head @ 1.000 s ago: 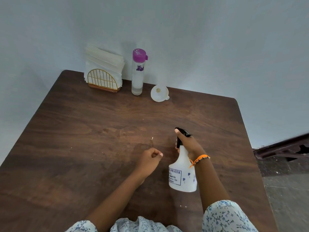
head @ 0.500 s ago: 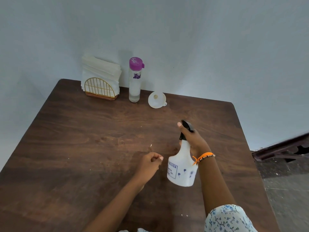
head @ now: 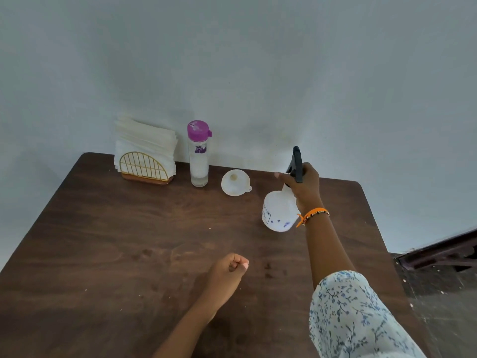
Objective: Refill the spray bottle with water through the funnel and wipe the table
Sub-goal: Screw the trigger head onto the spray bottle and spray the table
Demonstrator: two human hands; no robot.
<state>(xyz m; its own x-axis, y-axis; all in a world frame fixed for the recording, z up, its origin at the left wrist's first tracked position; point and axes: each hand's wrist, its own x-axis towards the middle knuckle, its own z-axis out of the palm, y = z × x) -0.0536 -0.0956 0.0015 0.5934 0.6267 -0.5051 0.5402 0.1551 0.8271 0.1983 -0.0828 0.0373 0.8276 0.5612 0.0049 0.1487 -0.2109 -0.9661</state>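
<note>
From the head camera, one brown wooden desk (head: 108, 241) is carrying one spray bottle (head: 279, 211), one white funnel (head: 235, 182), one clear water bottle (head: 198, 153) with a purple cap, and one gold wire holder of white napkins (head: 145, 151). The right hand (head: 303, 186) is gripping the spray bottle's neck and black trigger head, its fingers wrapped around it, at about 2 o'clock on the desk, just beside the funnel. The funnel, water bottle and napkins are sitting in a row along the 12 o'clock edge. The left hand (head: 228, 273) is hovering near 6 o'clock, fingers clenched in a fist, holding nothing visible.
</note>
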